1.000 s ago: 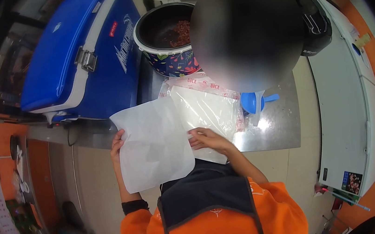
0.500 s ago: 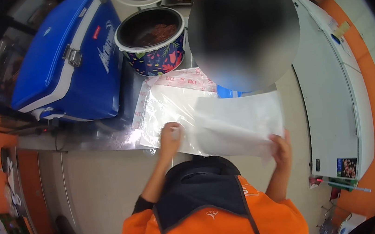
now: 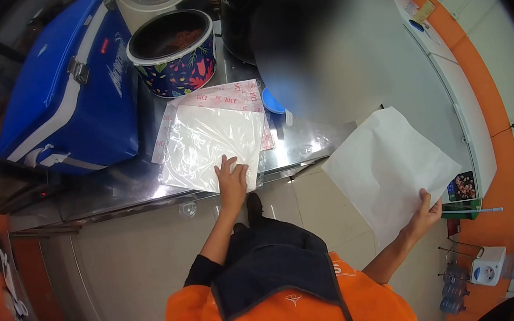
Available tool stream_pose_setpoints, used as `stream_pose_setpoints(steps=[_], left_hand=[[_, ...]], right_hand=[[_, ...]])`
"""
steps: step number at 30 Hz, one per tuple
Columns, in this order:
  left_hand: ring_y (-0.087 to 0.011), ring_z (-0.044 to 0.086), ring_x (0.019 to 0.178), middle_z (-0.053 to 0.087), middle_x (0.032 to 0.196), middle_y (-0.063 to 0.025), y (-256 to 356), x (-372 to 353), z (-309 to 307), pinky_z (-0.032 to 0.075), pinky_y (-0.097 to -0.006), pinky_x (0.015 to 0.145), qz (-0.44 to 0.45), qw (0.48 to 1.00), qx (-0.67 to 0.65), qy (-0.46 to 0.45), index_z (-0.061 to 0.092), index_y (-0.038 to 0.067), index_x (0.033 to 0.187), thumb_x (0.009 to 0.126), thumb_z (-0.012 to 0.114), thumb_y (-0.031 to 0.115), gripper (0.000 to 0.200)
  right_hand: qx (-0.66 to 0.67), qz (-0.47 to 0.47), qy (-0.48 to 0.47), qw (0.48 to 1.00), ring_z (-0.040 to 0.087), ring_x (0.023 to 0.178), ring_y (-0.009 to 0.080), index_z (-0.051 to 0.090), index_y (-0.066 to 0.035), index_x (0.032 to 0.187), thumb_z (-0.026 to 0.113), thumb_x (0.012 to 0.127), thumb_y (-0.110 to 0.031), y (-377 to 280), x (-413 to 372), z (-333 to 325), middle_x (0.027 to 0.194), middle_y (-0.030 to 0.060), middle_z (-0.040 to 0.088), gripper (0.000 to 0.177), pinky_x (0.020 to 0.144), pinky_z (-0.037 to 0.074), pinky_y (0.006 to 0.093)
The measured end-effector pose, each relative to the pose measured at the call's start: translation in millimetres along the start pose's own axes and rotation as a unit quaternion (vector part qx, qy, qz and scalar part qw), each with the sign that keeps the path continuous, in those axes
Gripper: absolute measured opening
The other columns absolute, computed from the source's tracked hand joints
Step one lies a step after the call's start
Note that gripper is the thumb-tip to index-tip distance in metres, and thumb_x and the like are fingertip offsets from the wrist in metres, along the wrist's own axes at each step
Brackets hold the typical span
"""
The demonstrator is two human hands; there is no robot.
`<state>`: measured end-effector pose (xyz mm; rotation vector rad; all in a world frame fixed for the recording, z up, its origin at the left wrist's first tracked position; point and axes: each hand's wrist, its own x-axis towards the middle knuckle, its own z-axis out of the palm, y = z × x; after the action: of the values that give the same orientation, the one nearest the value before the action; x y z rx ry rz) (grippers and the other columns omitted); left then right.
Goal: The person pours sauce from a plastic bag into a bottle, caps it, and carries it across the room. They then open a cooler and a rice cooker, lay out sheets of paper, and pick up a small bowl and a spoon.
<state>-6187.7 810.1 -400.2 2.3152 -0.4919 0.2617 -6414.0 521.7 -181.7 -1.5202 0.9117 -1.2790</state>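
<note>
A white paper sheet (image 3: pixel 392 166) hangs over the floor to the right, its lower right edge pinched in my right hand (image 3: pixel 424 215). On the steel table, my left hand (image 3: pixel 232 179) rests with its fingers apart on the near edge of a stack of white sheets in clear plastic (image 3: pixel 204 144). Under that stack lies paper with red print (image 3: pixel 230 94). Behind it stands a floral pot (image 3: pixel 178 70) with reddish-brown food inside.
A blue cooler box (image 3: pixel 75 86) stands at the table's left. Near the stack's right corner lies a blue round item (image 3: pixel 273 101). A black container (image 3: pixel 237 22) stands behind. At right is a long white chest (image 3: pixel 428 94). A blurred disc hides the upper middle.
My right hand has moved right and down, drawing the white sheet away from the stack. My left hand has opened and now lies on the stack. The view has shifted to the right.
</note>
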Motion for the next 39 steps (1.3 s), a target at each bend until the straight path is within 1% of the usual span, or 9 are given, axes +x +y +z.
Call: stream_pose_setpoints(steps=[2, 6, 10, 13, 18, 27, 34, 36, 39], left_hand=[[-0.034, 0.054, 0.11, 0.063, 0.101, -0.015, -6, 3, -16, 0.032, -0.0502, 0.1, -0.036, 0.993, -0.109, 0.028, 0.066, 0.001, 0.096, 0.092, 0.052, 0.015, 0.02], [-0.0176, 0.062, 0.094, 0.067, 0.099, -0.0127, -16, 10, -38, 0.045, -0.0272, 0.084, -0.147, 0.931, -0.325, 0.077, 0.066, 0.0, 0.104, 0.093, 0.053, 0.018, 0.025], [-0.0162, 0.061, 0.094, 0.066, 0.101, -0.0123, -16, 9, -48, 0.044, -0.0272, 0.085, -0.122, 0.933, -0.334, 0.062, 0.066, -0.001, 0.105, 0.093, 0.054, 0.018, 0.025], [-0.0177, 0.061, 0.093, 0.066, 0.101, -0.0129, -8, 5, -51, 0.044, -0.0272, 0.085, -0.106, 0.942, -0.315, 0.034, 0.066, 0.0, 0.106, 0.092, 0.055, 0.018, 0.025], [-0.0219, 0.061, 0.096, 0.065, 0.102, -0.0136, 7, 2, -55, 0.045, -0.0297, 0.086, -0.06, 0.975, -0.215, -0.014, 0.066, 0.004, 0.109, 0.089, 0.057, 0.015, 0.024], [-0.025, 0.055, 0.097, 0.062, 0.104, -0.0074, 1, -1, -68, 0.041, -0.0353, 0.085, 0.077, 0.992, -0.087, -0.055, 0.069, 0.01, 0.106, 0.084, 0.06, 0.015, 0.024], [-0.0253, 0.058, 0.098, 0.063, 0.104, -0.0087, -2, -6, -57, 0.043, -0.0354, 0.085, 0.054, 0.99, -0.115, -0.058, 0.068, 0.007, 0.105, 0.085, 0.059, 0.013, 0.023], [-0.0259, 0.06, 0.095, 0.064, 0.103, -0.0119, -2, -9, -57, 0.046, -0.0339, 0.084, 0.026, 0.987, -0.149, -0.045, 0.069, 0.005, 0.103, 0.085, 0.059, 0.01, 0.021], [-0.025, 0.063, 0.091, 0.064, 0.099, -0.0142, 3, -13, -58, 0.048, -0.0305, 0.08, -0.036, 0.98, -0.197, 0.014, 0.068, 0.002, 0.103, 0.086, 0.058, 0.006, 0.02]], right_hand=[[-0.004, -0.013, 0.026, 1.0, 0.056, 0.089, 0.0148, 0.057, 0.007, 0.108, 0.058, 0.08, -0.002, -4, -10, 7, 0.105, 0.0105, 0.06, 0.029, 0.081, 0.044, 0.027], [-0.163, -0.272, -0.018, 0.948, 0.053, 0.106, 0.0281, 0.055, 0.009, 0.105, 0.059, 0.078, 0.0, 7, -34, 37, 0.127, 0.0213, 0.047, 0.029, 0.089, 0.043, 0.0366], [-0.167, -0.264, -0.35, 0.883, 0.048, 0.115, 0.0383, 0.05, 0.0, 0.072, 0.06, 0.068, 0.0, 7, -91, 108, 0.132, 0.0235, 0.044, 0.011, 0.094, 0.039, 0.0443], [-0.179, -0.353, -0.517, 0.759, 0.039, 0.127, 0.0344, 0.055, -0.002, 0.074, 0.063, 0.065, -0.004, 59, -132, 156, 0.137, 0.0155, 0.043, 0.013, 0.101, 0.032, 0.0476], [-0.229, -0.422, -0.638, 0.602, 0.029, 0.135, 0.0297, 0.064, -0.007, 0.086, 0.062, 0.067, -0.008, 122, -162, 180, 0.142, 0.0028, 0.038, 0.019, 0.104, 0.023, 0.0609], [-0.185, -0.43, -0.743, 0.478, 0.024, 0.136, 0.0355, 0.065, -0.009, 0.091, 0.062, 0.069, -0.01, 133, -152, 197, 0.143, 0.0052, 0.036, 0.022, 0.105, 0.016, 0.0668], [-0.123, -0.346, -0.821, 0.437, 0.031, 0.131, 0.0359, 0.061, -0.005, 0.104, 0.059, 0.076, -0.015, 121, -161, 221, 0.126, 0.0164, 0.047, 0.03, 0.108, 0.013, 0.0622], [0.009, -0.258, -0.754, 0.604, 0.04, 0.123, 0.0366, 0.052, -0.001, 0.118, 0.053, 0.084, -0.015, 140, -166, 223, 0.119, 0.0182, 0.048, 0.037, 0.107, 0.024, 0.0528], [-0.054, -0.233, -0.707, 0.666, 0.047, 0.109, 0.0365, 0.046, 0.002, 0.124, 0.049, 0.088, -0.014, 134, -163, 235, 0.116, 0.0194, 0.048, 0.04, 0.097, 0.035, 0.0445]])
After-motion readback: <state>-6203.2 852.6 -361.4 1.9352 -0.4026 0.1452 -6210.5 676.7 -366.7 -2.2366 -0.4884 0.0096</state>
